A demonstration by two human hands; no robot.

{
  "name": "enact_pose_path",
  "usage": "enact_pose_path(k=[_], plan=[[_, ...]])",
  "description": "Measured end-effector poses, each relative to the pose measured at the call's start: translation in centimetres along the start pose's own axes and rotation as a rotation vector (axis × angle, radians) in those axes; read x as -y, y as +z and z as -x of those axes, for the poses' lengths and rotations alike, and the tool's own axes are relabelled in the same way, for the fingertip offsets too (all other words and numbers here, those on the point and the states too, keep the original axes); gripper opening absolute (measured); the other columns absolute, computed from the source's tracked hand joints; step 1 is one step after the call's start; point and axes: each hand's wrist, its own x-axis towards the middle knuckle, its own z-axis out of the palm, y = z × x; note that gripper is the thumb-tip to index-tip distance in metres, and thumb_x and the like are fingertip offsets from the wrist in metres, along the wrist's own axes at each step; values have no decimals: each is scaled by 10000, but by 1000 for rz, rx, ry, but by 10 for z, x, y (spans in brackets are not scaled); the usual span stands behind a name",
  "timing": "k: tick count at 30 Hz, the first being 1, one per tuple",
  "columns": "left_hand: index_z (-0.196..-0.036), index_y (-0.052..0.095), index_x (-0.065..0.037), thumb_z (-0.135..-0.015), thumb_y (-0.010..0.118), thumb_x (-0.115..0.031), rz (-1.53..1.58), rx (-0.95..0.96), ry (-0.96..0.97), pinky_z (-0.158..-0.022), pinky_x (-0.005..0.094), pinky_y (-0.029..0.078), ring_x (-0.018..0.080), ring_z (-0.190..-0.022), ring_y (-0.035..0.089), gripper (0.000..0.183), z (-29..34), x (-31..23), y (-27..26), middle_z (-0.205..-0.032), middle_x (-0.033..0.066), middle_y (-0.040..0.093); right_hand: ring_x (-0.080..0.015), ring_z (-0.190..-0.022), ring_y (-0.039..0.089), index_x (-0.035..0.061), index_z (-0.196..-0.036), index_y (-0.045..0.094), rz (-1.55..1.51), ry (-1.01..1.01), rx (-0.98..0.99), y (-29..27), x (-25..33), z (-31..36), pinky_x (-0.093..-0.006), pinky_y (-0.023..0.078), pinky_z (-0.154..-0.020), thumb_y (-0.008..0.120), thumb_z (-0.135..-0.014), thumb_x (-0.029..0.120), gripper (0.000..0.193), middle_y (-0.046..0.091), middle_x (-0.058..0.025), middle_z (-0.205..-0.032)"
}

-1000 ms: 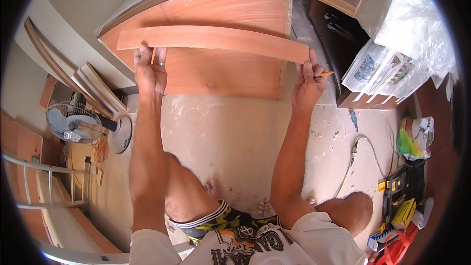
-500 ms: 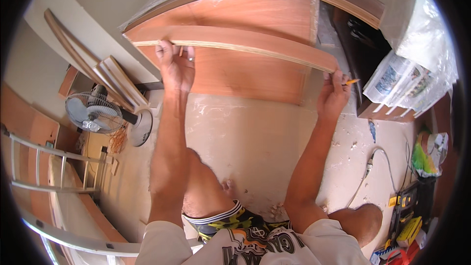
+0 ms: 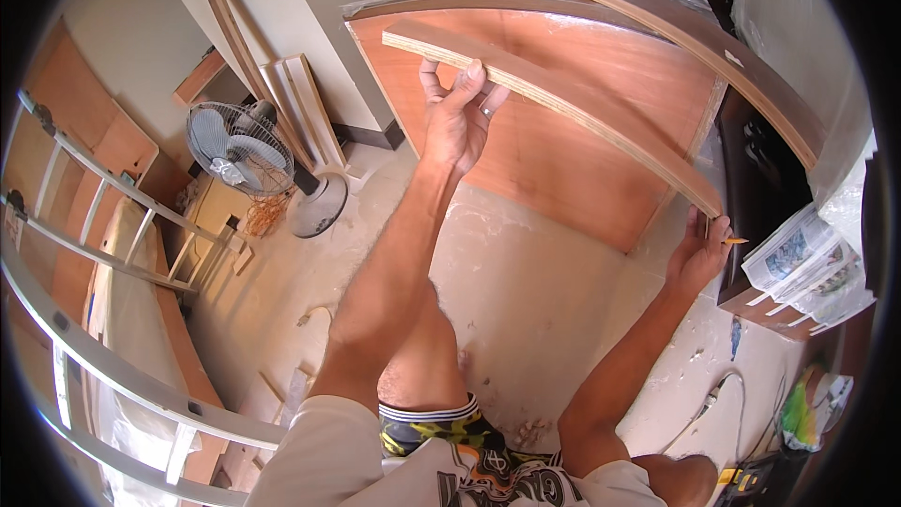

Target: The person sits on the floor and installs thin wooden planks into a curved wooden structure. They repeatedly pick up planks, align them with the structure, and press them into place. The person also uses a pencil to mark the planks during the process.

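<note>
A long plywood strip (image 3: 563,99), with a reddish-brown face and a pale layered edge, is held up in front of me, sloping down to the right. My left hand (image 3: 460,113) grips it from below near its left end, thumb on the layered edge. At its right end, my right hand (image 3: 699,249) is closed around the strip. An orange pencil (image 3: 735,240) also sticks out from between the right hand's fingers. Behind the strip stands a large reddish plywood panel (image 3: 582,197) of a plastic-wrapped piece. Along its top lies a long brown board (image 3: 648,23).
A standing fan (image 3: 239,150) and leaning wood strips (image 3: 305,108) are at the left. An aluminium ladder (image 3: 122,366) fills the lower left. To the right are a stack of wrapped printed sheets (image 3: 798,268), a cable (image 3: 718,399) and a green bag (image 3: 807,413). Wood scraps litter the floor.
The view has turned to the left, so the surroundings sit further right. The strip slopes more steeply down to the right now. Both hands keep their hold on it.
</note>
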Motion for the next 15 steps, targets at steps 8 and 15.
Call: enact_pose_path(k=[8,15], plan=[[-1423,202,-240,-908,837,-205,-164,-193,31,-974,470,534,177,-1028,630,818,-3,1,-13,-1128,43,660,-190,-992,666,35,-1129,649,100,-46,21,26,8,-1,-281,510,-826,691,-1030,334,318,687,-72,-1107],[-1324,332,-142,-908,840,-343,-320,-226,4,-902,426,580,163,-933,645,687,-2,1,-10,-1057,31,634,-106,-791,626,62,-1064,645,308,-99,-157,41,17,10,-220,439,-681,706,-1016,393,340,660,-20,-930]])
